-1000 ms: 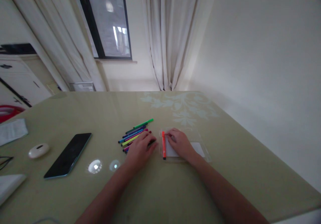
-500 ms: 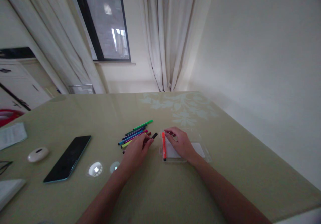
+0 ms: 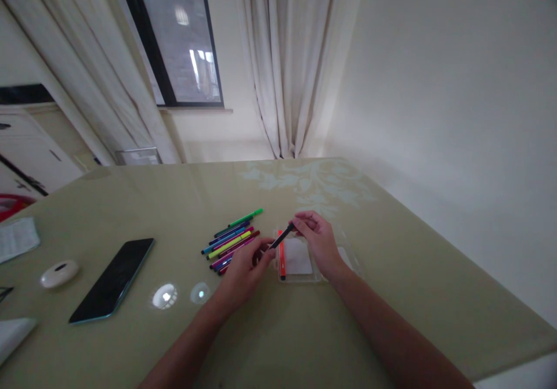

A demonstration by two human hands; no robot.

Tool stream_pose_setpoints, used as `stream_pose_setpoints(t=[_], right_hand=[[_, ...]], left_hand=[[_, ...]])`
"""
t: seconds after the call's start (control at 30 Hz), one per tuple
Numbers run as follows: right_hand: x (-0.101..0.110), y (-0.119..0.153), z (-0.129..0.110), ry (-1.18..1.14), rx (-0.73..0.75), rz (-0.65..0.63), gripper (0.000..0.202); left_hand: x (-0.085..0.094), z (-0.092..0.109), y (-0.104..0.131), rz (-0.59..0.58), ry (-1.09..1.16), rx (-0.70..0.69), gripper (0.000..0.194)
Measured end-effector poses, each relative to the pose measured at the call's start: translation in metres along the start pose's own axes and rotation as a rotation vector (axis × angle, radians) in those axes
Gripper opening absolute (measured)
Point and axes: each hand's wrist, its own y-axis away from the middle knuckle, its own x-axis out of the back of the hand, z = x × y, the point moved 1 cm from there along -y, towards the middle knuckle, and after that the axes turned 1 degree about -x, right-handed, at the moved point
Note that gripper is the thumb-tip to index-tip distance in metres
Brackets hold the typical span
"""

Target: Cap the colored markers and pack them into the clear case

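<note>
A black marker pen slants between my two hands above the left side of a clear plastic case. My left hand is closed around its lower end. At the upper end, the fingertips of my right hand pinch the tip. Inside the case an orange-red marker lies along the left wall, beside a white card. Several coloured markers, among them green, blue, yellow and purple, lie in a slanted heap left of my left hand, which partly hides the nearest ones.
On the left of the table lie a black phone, a white oval object and a folded paper or cloth. A white object sits at the left edge. The wall runs along the table's right side.
My left hand has carried the black marker from the heap rightward to the case. My right hand has lifted off the orange-red marker's end and now grips the black marker's upper end.
</note>
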Motion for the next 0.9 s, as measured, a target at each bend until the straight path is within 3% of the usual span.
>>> stream_pose_setpoints(t=[0.2,0.37,0.6,0.77,0.9], right_hand=[[0.0,0.001,0.004,-0.071,-0.09,-0.023,0.042],[-0.003,0.004,0.005,-0.123,-0.155,-0.058,0.044],[0.009,-0.007,0.004,0.019,-0.02,0.031,0.033],[0.016,-0.013,0.012,0.222,-0.037,-0.089,0.026],[0.015,-0.012,0.021,0.369,0.003,-0.158,0.024]], left_hand=[[-0.006,-0.003,0.002,0.124,-0.033,-0.03,0.024],[-0.003,-0.003,0.002,0.153,-0.053,-0.099,0.02],[-0.006,0.001,0.007,-0.068,-0.152,-0.215,0.037],[-0.012,-0.003,0.012,-0.194,-0.339,-0.253,0.062],[-0.015,-0.006,0.012,-0.222,-0.374,-0.217,0.066]])
